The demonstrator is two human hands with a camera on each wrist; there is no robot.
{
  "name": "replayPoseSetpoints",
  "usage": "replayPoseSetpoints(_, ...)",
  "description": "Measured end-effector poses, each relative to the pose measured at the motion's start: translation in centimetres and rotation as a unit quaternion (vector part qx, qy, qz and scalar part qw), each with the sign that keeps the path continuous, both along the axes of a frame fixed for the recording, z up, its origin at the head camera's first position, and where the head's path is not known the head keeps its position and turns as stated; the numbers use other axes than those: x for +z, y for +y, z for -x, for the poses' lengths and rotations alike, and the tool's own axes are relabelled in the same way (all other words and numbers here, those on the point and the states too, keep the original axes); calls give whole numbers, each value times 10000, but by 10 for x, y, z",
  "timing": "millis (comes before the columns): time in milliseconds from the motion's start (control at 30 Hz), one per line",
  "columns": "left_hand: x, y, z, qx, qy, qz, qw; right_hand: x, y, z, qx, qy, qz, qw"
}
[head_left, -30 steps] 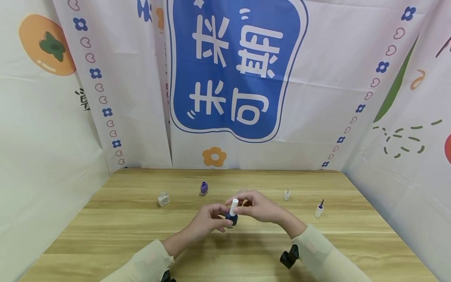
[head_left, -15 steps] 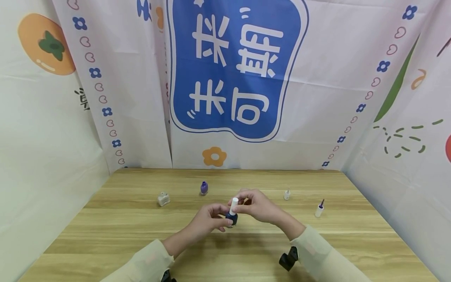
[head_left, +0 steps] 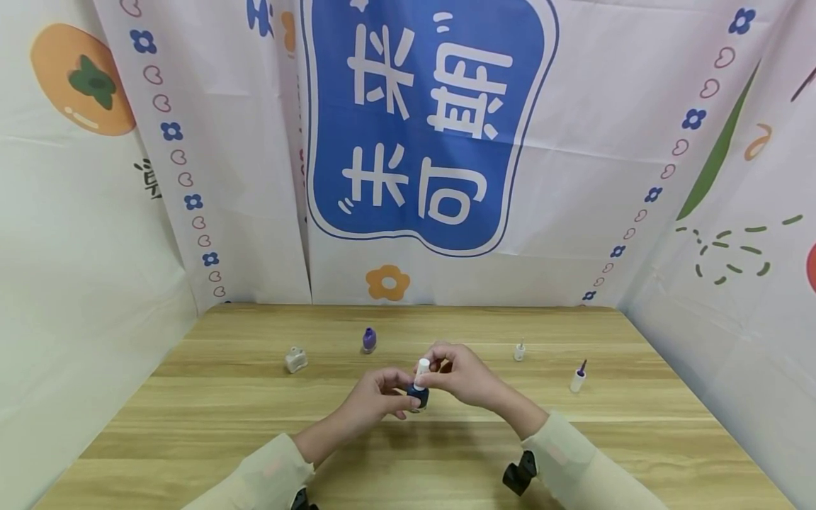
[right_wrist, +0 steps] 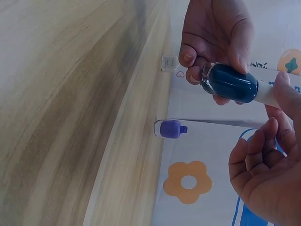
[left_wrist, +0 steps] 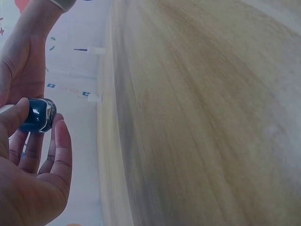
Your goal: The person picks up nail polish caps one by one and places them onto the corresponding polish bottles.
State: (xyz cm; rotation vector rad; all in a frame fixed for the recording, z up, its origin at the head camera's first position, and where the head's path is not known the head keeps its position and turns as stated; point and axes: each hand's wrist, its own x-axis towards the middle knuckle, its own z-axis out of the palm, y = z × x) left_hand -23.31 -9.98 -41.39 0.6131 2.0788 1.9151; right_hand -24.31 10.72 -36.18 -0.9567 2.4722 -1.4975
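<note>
Dark teal-blue nail polish fills a small glass bottle (right_wrist: 230,84), which my left hand (head_left: 382,395) grips between thumb and fingers above the table. Its white cap (head_left: 422,368) is pinched by the thumb and fingers of my right hand (head_left: 460,374). In the right wrist view the cap sits against the bottle's neck. The left wrist view shows the left thumb across the bottle's side, with the right hand behind it.
On the wooden table (head_left: 255,418), an open purple nail polish bottle (head_left: 369,341) and a clear-whitish bottle (head_left: 296,360) stand at the back left. Two white caps stand brush-up at right: one with a pale brush (head_left: 519,350), one with a purple brush (head_left: 578,378).
The right hand has shifted slightly, its wrist lower and a little to the left, still on the cap. The left hand and bottle have hardly moved.
</note>
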Motion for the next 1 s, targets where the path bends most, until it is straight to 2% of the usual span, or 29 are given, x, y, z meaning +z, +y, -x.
replayPoseSetpoints(133, 0, 0, -1, 20, -5, 24, 10000, -15, 2, 11, -30, 18, -3, 10000)
replayPoseSetpoints(600, 2, 3, -2, 132, 27, 26, 9999, -14, 6, 10, 141, -110, 88, 9998)
replayPoseSetpoints(800, 3, 5, -2, 163, 44, 19, 9999, -13, 5, 8, -60, -233, 133, 9996)
replayPoseSetpoints(1000, 5, 6, -1, 305, 81, 49, 9995, -14, 4, 9, -402, -154, 128, 9990)
